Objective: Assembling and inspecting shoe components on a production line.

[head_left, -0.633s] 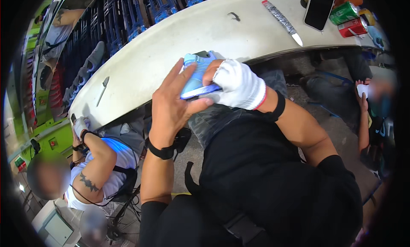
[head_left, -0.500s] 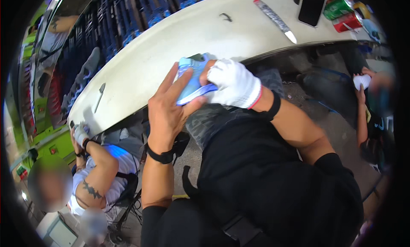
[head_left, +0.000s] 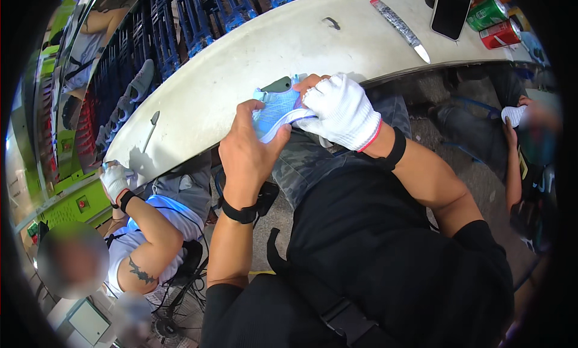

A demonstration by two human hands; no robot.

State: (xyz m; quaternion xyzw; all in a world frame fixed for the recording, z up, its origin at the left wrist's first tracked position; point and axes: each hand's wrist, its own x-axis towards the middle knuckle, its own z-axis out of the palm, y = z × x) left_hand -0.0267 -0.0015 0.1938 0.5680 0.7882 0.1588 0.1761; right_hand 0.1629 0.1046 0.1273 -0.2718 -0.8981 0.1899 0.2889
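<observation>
Both my hands hold a light blue shoe upper (head_left: 278, 112) with a white and darker blue edge, just over the near edge of the table. A dark green piece with a small hole (head_left: 278, 85), which looks like the top of a shoe last, shows at its far end. My bare left hand (head_left: 245, 144) grips the left side, thumb near the white edge and fingers curled round the outside. My right hand (head_left: 343, 114), in a white knitted glove with some fingertips bare, pinches the right side at the edge; its thumb is partly hidden.
On the pale curved table (head_left: 241, 65) lie a slim grey tool (head_left: 150, 131), a dark scrap (head_left: 331, 23), a patterned cutter-like tool (head_left: 400, 30), a phone (head_left: 451, 11), a green can (head_left: 487, 14) and a red can (head_left: 500, 34). Co-workers sit left and right; blue racks (head_left: 198, 17) stand beyond.
The view has shifted slightly, so the table things sit further right. The shoe upper has tilted in my hands, showing more of its blue side and of the dark green piece. Both hands keep their hold.
</observation>
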